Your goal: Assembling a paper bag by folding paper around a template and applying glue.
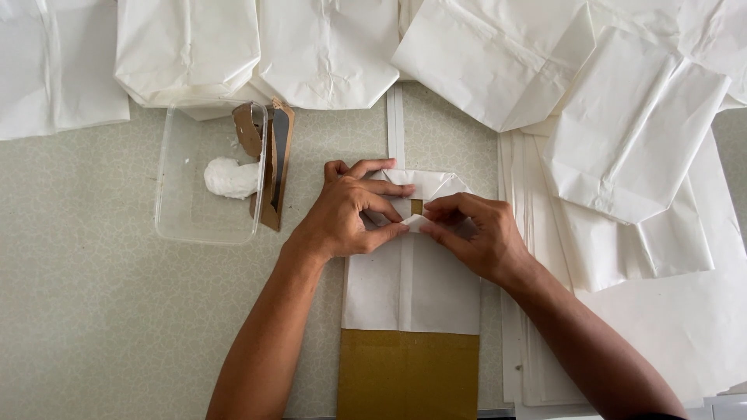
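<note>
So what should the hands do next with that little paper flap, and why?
Probably press the small flap flat. Both the left hand and right hand pinch it at the folded end of the white paper bag, and it looks raised, with a brown gap showing just above it.

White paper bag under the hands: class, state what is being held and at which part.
Both hands, left hand and right hand, pinch the folded flap at the bottom end of the white paper bag.

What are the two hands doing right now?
Left hand: fingers pressed on the white paper bag's folded end.
Right hand: pinching a small flap of the same bag.
</note>
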